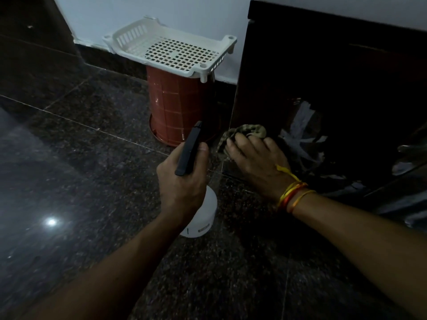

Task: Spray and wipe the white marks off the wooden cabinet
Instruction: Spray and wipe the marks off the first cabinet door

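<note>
The right hand presses a bunched cloth flat against the cabinet at its lower left corner. The left hand is closed around the spray bottle, nozzle aimed up and away, just left of the cabinet. The white marks lie right of the cloth, so the right hand is nearer and a rightward wipe looks due.

- Both forearms come in bare, with no sleeves showing.
- Right hand: yellow and orange-red threads wound round the wrist, one loose yellow end lying just above them.
- Left hand: nothing worn.
</note>
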